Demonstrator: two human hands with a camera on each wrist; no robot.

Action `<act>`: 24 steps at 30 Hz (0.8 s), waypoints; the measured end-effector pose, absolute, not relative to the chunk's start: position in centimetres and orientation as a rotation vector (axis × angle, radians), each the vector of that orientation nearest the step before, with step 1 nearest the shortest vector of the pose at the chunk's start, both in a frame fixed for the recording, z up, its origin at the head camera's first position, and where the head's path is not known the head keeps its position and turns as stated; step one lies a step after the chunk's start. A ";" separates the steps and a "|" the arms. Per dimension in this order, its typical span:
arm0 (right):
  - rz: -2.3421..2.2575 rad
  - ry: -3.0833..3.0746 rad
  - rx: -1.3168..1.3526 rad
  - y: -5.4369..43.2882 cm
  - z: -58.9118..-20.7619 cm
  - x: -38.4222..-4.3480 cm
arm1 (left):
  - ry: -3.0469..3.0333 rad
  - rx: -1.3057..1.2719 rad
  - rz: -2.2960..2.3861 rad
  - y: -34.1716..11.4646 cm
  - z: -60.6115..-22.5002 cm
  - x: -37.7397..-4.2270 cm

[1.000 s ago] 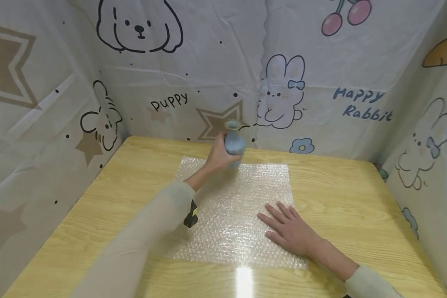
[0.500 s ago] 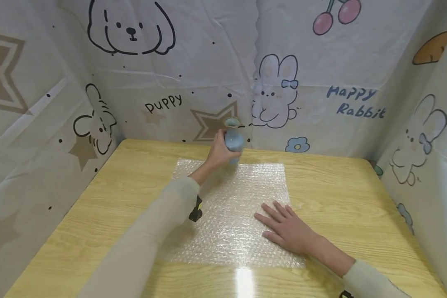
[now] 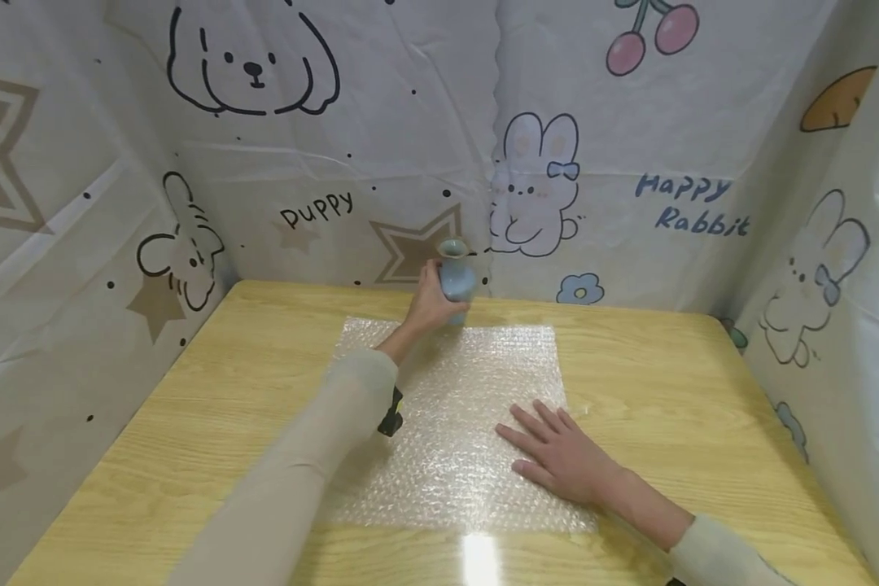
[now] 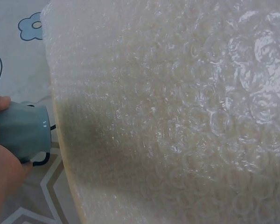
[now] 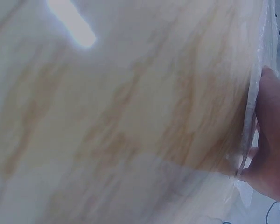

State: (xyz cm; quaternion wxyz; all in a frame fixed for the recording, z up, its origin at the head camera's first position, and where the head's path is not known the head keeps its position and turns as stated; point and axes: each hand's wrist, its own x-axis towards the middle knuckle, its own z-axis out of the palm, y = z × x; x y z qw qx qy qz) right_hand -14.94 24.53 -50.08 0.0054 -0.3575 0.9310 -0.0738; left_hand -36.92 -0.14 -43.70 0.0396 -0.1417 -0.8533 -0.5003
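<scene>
A small light-blue vase with a flared mouth stands upright in my left hand, near the far edge of the table. Thumb and fingers curl round its body; in the left wrist view the lower part of the vase shows at the left edge. Beneath and in front lies a flat sheet of bubble wrap. My right hand rests on the sheet's right side, its fingers spread. The right wrist view catches that hand by the edge of the wrap. Whether the vase touches the table cannot be told.
The wooden table carries the sheet at its middle, and a bright light reflection falls near the front. Cloth with cartoon prints hangs close behind the table and along both sides.
The head view has shifted slightly. The left hand keeps its grip on the vase near the far edge, and the right hand stays flat on the bubble wrap.
</scene>
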 end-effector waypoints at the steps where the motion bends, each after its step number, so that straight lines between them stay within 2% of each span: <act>1: -0.231 2.917 -1.118 24.6 -50.1 -14.9 | -2.618 -0.440 -1.533 0.0 -43.9 -37.0; 24: -0.243 2.930 -1.109 24.7 -50.3 -14.8 | -2.614 -0.400 -1.543 0.5 -45.5 -37.9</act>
